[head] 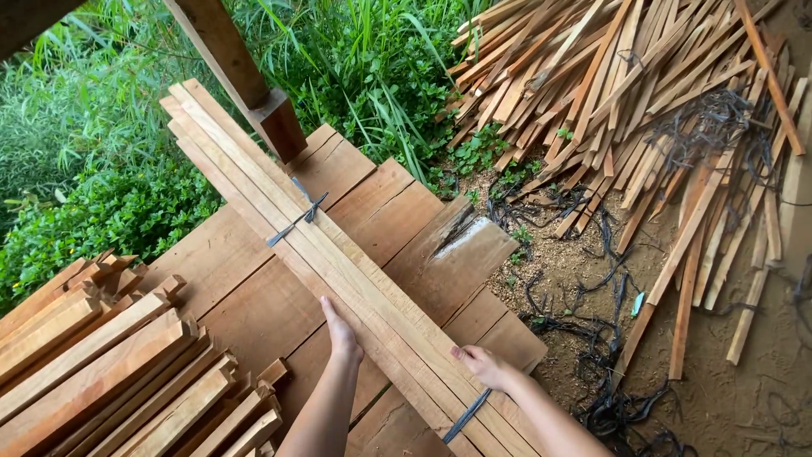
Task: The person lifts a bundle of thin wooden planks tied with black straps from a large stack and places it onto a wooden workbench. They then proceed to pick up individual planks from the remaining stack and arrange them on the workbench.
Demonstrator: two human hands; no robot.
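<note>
A bundle of long pale wooden slats [279, 203] lies diagonally across a bench of wide brown planks [397, 211]. Dark straps tie it near the far part [298, 218] and near the close end [467, 415]. My left hand [341, 332] rests flat against the bundle's left edge, fingers together and pointing up along the wood. My right hand [482, 364] lies on the bundle's right edge, fingers curled over the outermost slat, just above the near strap.
A stack of slat bundles [110, 372] fills the lower left. A slanted wooden post [245, 76] rises at the bench's far edge. Loose slats [643, 101] are heaped on the dirt at right, with black strap scraps [609, 355]. Green plants [101, 169] lie beyond.
</note>
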